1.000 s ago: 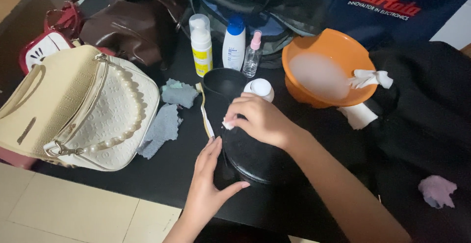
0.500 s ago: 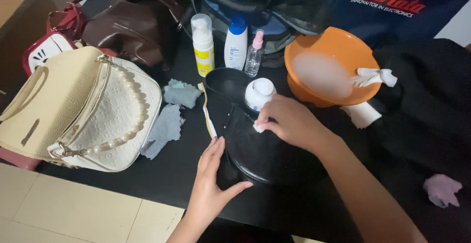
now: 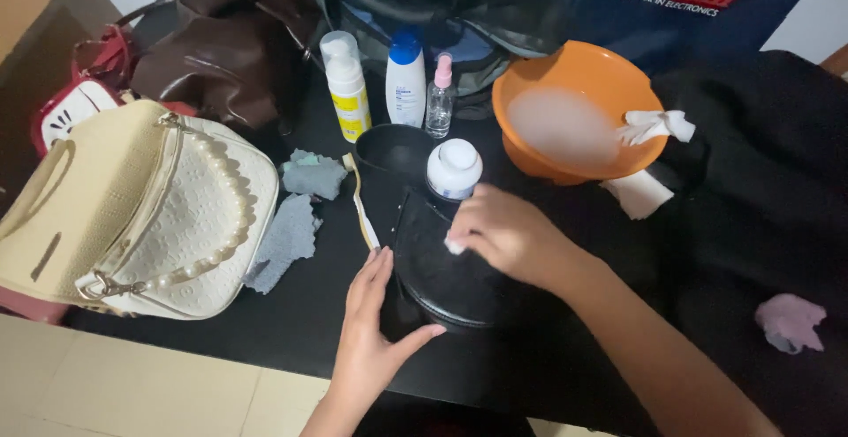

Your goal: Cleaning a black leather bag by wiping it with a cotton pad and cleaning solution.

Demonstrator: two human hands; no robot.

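Cream bag [image 3: 132, 212]: lies aside on our worktop [image 3: 291, 331].
Left hand [image 3: 375, 331]: open, flat, we brace the black bag [image 3: 442, 274].
Right hand [image 3: 503, 236]: pinches a white wipe [image 3: 454, 246] on the bag's top.
Progress: wiping underway, we judge; finish unclear.

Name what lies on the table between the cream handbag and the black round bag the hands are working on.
In the head view, grey cloths and a cream toothbrush lie between the cream handbag and the black round bag.
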